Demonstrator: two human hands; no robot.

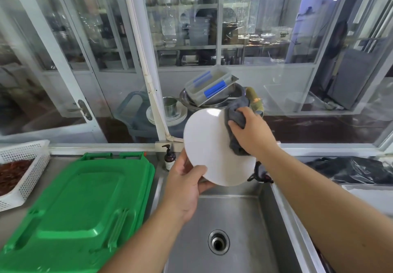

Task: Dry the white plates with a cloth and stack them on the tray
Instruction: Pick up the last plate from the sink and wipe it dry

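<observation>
Head view, frame centre above the sink [234, 219]: left hand [182, 189] grips the white plate [209, 145] rim, right hand [253, 132] clutches a grey cloth [236, 117] against it; drying underway, stacking on the green tray [80, 198] likely next.

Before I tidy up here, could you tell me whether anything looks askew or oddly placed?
Yes: behind the glass, a clear lidded container with blue clips lies tilted on a steel tray heaped in metal bowls. The white plate itself looks intact.
</observation>
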